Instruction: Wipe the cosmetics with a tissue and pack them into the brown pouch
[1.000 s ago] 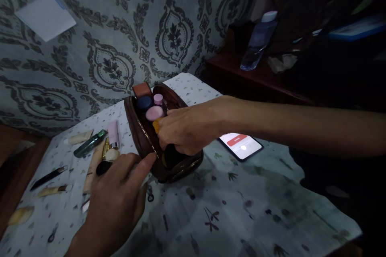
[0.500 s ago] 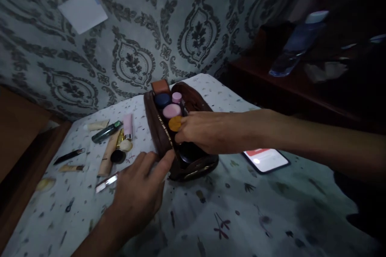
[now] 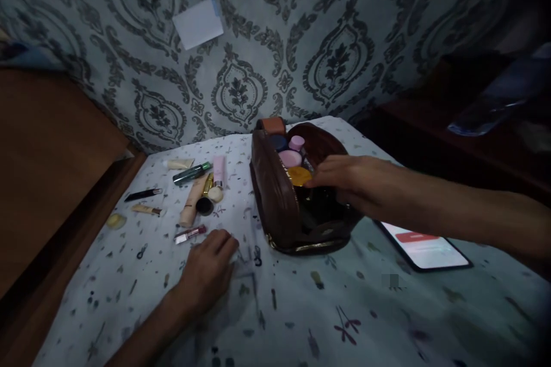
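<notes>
A brown zip-up toiletry bag [image 3: 275,200] stands unzipped on the patterned sheet. Inside it are a jar with a yellow lid [image 3: 298,176], a round pink lid [image 3: 290,158], a smaller pink cap [image 3: 297,143] and a dark blue lid [image 3: 278,141]. My right hand [image 3: 350,178] reaches over the bag's right side, its fingertips closed at the yellow lid's edge. My left hand [image 3: 210,264] is low over the sheet, left of the bag, its fingers bent and blurred. A lip gloss tube [image 3: 190,234] lies just beyond its knuckles.
Left of the bag lie a pink tube [image 3: 219,171], a green bottle [image 3: 191,174], a beige tube [image 3: 192,200], a black cap [image 3: 204,205] and slim cosmetics. A lit phone [image 3: 424,246] is under my right forearm. A bottle [image 3: 486,103] stands at right.
The view has swung left. My left hand has let go of the bag's front edge and moved left onto the sheet side. My right hand stays at the yellow lid.
</notes>
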Action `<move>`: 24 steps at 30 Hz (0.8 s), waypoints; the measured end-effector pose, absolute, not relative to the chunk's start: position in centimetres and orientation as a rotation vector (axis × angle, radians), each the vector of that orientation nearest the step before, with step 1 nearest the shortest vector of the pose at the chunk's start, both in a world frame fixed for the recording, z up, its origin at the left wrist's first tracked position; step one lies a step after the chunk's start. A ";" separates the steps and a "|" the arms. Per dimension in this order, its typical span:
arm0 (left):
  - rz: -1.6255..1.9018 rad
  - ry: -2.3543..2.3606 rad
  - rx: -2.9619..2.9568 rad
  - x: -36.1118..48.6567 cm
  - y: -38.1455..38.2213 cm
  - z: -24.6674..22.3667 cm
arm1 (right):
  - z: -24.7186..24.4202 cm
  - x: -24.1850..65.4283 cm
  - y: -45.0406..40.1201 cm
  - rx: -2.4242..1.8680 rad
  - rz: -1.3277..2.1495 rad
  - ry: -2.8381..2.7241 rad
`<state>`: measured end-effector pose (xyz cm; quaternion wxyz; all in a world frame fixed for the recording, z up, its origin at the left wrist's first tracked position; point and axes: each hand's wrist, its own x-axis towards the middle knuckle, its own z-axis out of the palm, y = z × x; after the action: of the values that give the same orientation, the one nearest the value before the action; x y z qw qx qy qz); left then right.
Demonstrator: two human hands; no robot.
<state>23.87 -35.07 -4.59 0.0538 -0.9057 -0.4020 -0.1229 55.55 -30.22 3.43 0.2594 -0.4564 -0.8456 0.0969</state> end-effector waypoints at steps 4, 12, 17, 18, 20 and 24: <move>-0.514 -1.549 -2.657 19.9 -33.4 -4.8 | 5.0 55.4 -32.5 -1.129 0.127 -2.138; -0.583 -1.821 -2.489 18.3 -28.0 -5.5 | 2.3 48.4 -36.6 -0.787 0.347 -2.148; -0.264 -1.790 -2.373 19.8 -27.2 -6.6 | -1.8 44.7 -37.2 -0.722 0.530 -2.226; -0.243 -1.787 -2.368 19.9 -27.1 -6.8 | -2.3 44.3 -37.3 -0.721 0.547 -2.236; -0.227 -1.794 -2.382 19.8 -27.0 -6.8 | -3.0 43.7 -37.4 -0.746 0.590 -2.242; -0.293 -1.866 -2.496 19.7 -27.1 -6.1 | -4.0 42.4 -36.4 -0.893 0.705 -2.179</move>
<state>19.71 -27.07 -6.11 0.0056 -0.7974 -0.5961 -0.0937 42.39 -36.43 -3.97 0.3352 -0.3424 -0.8351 0.2702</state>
